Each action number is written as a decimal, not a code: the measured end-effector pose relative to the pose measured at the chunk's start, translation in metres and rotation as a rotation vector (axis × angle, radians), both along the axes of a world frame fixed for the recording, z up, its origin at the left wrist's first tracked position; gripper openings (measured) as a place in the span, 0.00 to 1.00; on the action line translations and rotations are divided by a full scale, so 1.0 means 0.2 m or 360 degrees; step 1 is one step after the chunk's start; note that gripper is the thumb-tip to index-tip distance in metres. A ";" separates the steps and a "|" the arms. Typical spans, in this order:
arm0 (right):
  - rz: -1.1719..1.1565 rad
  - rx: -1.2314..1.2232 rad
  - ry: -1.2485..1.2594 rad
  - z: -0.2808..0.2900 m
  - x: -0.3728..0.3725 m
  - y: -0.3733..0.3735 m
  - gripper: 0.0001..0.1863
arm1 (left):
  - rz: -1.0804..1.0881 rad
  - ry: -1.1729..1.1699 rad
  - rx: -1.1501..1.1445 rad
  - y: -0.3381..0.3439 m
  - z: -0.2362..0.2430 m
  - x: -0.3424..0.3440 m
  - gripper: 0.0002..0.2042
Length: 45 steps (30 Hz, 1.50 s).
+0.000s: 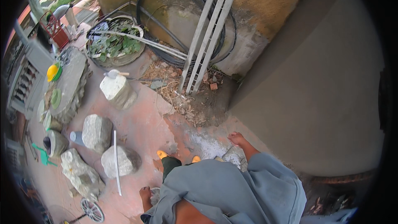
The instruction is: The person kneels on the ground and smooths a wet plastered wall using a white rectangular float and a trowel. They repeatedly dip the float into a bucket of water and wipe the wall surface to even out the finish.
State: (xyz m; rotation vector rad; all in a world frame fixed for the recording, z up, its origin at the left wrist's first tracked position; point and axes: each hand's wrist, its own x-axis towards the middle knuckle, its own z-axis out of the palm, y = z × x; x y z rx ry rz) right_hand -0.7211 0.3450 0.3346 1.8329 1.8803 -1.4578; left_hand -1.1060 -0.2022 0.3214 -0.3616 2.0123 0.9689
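Note:
My left hand (145, 193) hangs low by my left side, its fingers loosely curled and partly turned out of sight. A grey rounded thing (155, 196) shows right beside it; whether the hand touches it I cannot tell. Out to my right, my right hand (236, 138) is held above the ground with its fingers loosely bent and nothing visible in them. Below that hand lies a whitish powdery patch (207, 144) on the floor, next to grey blocks (233, 156) partly hidden by my grey shirt. My feet wear yellow-orange shoes (162, 154).
Stone stools (96, 132), a white strip (117, 161) and a rough rock (82, 174) stand to the left. Beyond are a stone table (71, 85) with a yellow helmet (52, 72), a planter (118, 43), coiled black hose (143, 12) and leaning metal lengths (211, 33). A grey wall (315, 87) rises right.

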 end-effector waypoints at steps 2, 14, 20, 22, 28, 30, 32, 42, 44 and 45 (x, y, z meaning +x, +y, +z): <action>-0.0096 0.0062 0.0039 0.01 -0.11 0.04 0.15 | -0.0093 -0.0051 -0.0096 0.13 -0.04 -0.27 0.10; -0.1366 -0.0500 0.0046 0.16 -0.56 -0.59 0.14 | -0.1342 0.0599 -0.0128 1.46 -0.28 -2.04 0.18; -0.1540 -0.0604 -0.0102 0.12 -0.64 -0.73 0.17 | -0.1323 0.0835 0.0235 2.31 -0.24 -2.29 0.15; -0.1644 -0.0596 -0.0119 0.06 -0.64 -0.69 0.17 | -0.1378 0.0790 0.0297 2.52 -0.25 -2.27 0.14; -0.0160 0.0328 -0.0425 -0.16 -0.70 -0.32 0.19 | -0.1446 0.0213 0.0286 3.08 -0.25 -2.15 0.10; -0.0263 0.0366 -0.0320 -0.18 -0.73 -0.15 0.17 | -0.1438 -0.0004 0.0294 3.34 -0.24 -2.13 0.11; -0.0702 0.0226 -0.0262 -0.18 -0.78 0.01 0.17 | -0.1592 0.0265 0.0118 3.51 -0.20 -2.13 0.12; -0.2197 0.0046 -0.0076 0.05 -1.04 -0.34 0.21 | -0.2047 0.0955 0.0336 4.83 0.14 -1.99 0.36; -0.1802 -0.0082 -0.0350 0.07 -1.19 -0.55 0.20 | -0.1938 0.0970 0.0334 5.12 0.20 -1.91 0.41; -0.1314 -0.0163 -0.0636 0.05 -1.26 -0.61 0.20 | -0.1992 0.1069 0.0453 5.24 0.23 -1.89 0.42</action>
